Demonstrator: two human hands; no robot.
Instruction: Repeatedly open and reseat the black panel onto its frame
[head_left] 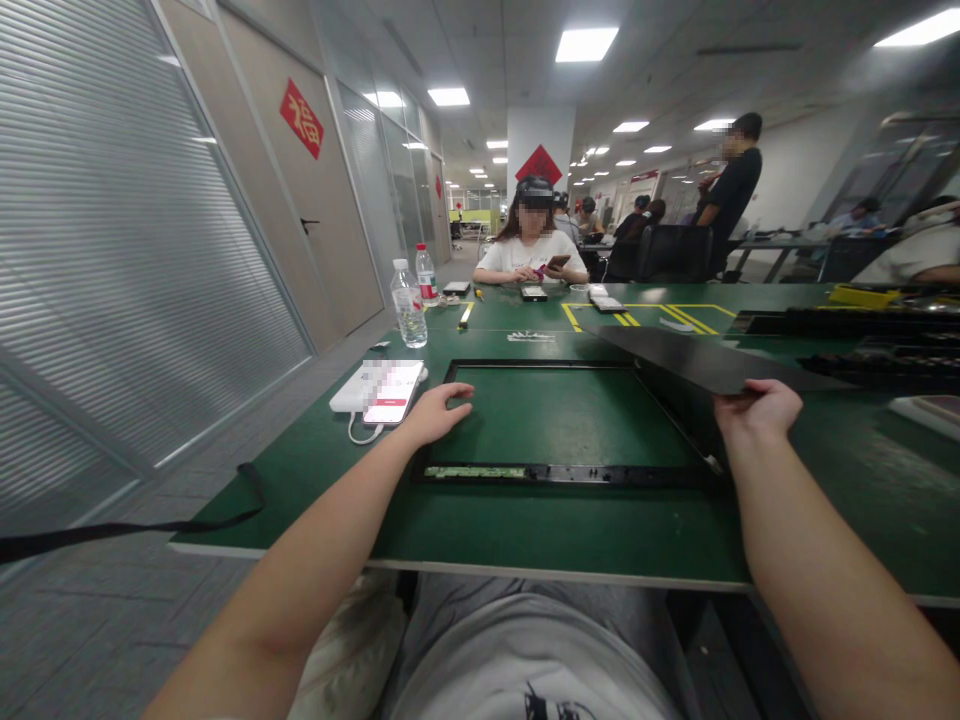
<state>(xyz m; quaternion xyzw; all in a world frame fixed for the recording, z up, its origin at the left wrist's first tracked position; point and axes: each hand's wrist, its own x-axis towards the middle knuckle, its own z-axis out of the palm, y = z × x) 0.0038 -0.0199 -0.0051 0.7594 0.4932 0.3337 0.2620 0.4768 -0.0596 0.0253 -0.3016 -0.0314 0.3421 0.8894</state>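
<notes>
The right hand (756, 408) pinches the dark panel (705, 362), lifted and tilted over the black frame (559, 474). The left hand (435, 412), fingers spread, presses the frame's left edge to the tabletop (525, 530).

Left hand (433, 412) on black frame (555, 474), right hand (757, 408) lifting dark panel (697, 358)

This is an open workshop hall inside an office building: long green worktables (525, 530), ceiling light panels (586, 43), glass partition walls (112, 230), and seated workers (531, 245) nearby.
</notes>
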